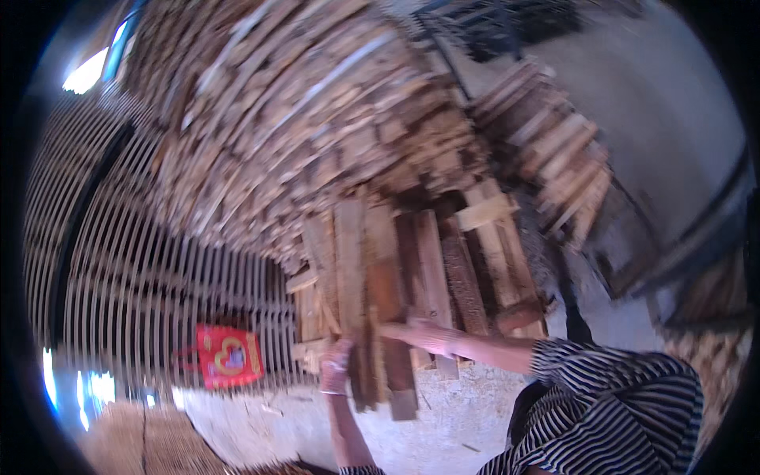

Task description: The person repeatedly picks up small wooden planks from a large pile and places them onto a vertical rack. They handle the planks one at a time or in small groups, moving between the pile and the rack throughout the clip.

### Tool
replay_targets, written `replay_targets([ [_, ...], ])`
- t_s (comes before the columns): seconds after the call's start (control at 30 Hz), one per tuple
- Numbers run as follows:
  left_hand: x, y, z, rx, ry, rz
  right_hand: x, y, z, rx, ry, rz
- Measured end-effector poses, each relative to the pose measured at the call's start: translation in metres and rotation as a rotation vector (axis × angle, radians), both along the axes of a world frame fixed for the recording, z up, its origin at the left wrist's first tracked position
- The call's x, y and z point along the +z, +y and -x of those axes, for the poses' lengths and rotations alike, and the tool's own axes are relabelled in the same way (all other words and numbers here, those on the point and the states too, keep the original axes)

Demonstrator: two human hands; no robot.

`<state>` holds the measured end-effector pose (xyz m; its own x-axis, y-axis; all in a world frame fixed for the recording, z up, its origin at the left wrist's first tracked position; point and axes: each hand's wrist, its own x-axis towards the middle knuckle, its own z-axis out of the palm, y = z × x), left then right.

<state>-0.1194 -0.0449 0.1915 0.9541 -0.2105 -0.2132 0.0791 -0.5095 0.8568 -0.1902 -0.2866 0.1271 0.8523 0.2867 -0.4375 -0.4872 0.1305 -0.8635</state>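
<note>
Rough, long wooden planks (364,360) lie side by side in front of me, their near ends jutting out over the pale floor. At the left edge of these planks is my left hand (336,368), closed against the wood. My right hand (431,336) reaches in from the right across a reddish-brown board (388,285), with its fingertips at the plank between my hands. Motion smears both hands, and part of the fingers is hidden by the wood. Both seem to wear light gloves. Further boards (434,269) lie right of my right hand.
A tall stack of rough timber (317,119) rises behind the planks. Another pile of boards (558,150) stands at the far right. On the left, a red bag (228,356) with a yellow heart hangs against a slatted wall (158,293). A dark metal frame (673,237) stands at right.
</note>
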Motion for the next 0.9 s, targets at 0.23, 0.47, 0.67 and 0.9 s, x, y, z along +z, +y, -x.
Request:
replay_targets([
  [0.23, -0.067, -0.116, -0.083, 0.064, -0.361, -0.209, 0.032, -0.016, 0.008, 0.105, -0.577, -0.304],
  [0.47, -0.041, -0.403, -0.008, -0.443, -0.288, 0.242, -0.084, -0.252, 0.075, -0.417, -0.258, -0.769],
  [0.67, -0.271, -0.614, 0.006, -0.532, 0.578, 0.232, -0.322, -0.417, 0.112, -1.487, 0.206, -0.764],
  [0.9, -0.565, -0.680, -0.056, -0.613, 0.543, -0.545, -0.544, -0.557, 0.161, -1.312, 0.462, -0.229],
])
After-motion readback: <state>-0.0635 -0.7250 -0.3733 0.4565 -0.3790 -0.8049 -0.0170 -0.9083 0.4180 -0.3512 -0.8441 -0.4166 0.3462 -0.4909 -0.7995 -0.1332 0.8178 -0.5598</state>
